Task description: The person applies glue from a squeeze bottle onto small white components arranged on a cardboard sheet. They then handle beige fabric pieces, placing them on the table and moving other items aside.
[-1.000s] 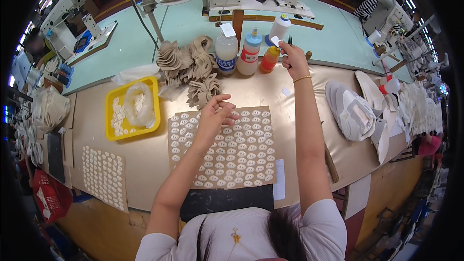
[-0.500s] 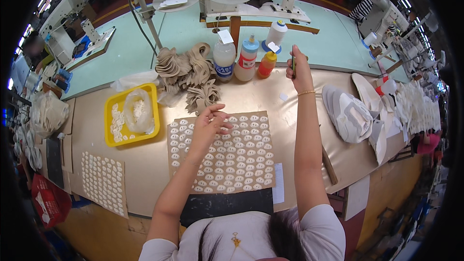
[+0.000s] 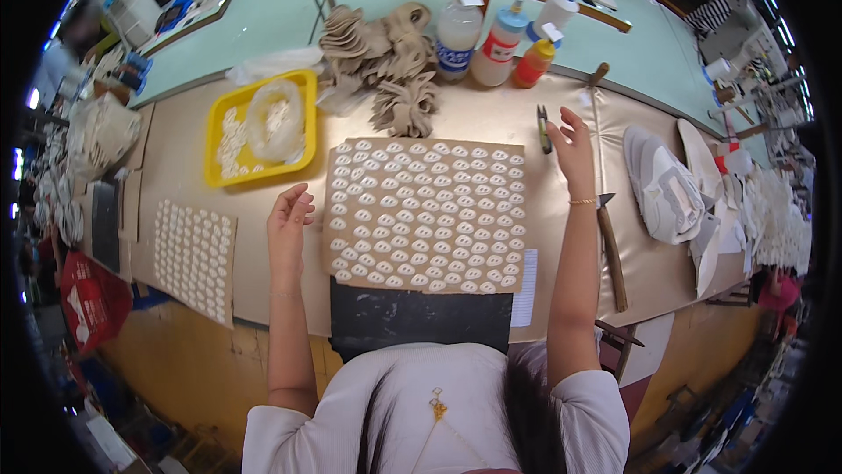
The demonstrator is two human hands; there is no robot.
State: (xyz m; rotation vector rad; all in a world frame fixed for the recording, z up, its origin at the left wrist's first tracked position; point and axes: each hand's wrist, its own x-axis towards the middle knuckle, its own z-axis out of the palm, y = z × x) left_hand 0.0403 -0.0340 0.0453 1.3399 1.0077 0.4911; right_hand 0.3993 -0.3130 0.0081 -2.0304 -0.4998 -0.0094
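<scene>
While both hands lie open, yellow tray [image 3: 217, 128] holding white pieces, bagged white pieces; left hand [image 3: 289, 220], right hand [image 3: 572, 136] empty

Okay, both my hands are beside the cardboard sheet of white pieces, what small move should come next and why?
Probably close the right hand on the small dark tool lying just by its fingertips. Both hands are open and empty, the left hand rests at the cardboard sheet edge, and that tool is the nearest thing.

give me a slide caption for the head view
Left hand beside a cardboard sheet of small white pieces, right hand by a dark tool.
</scene>
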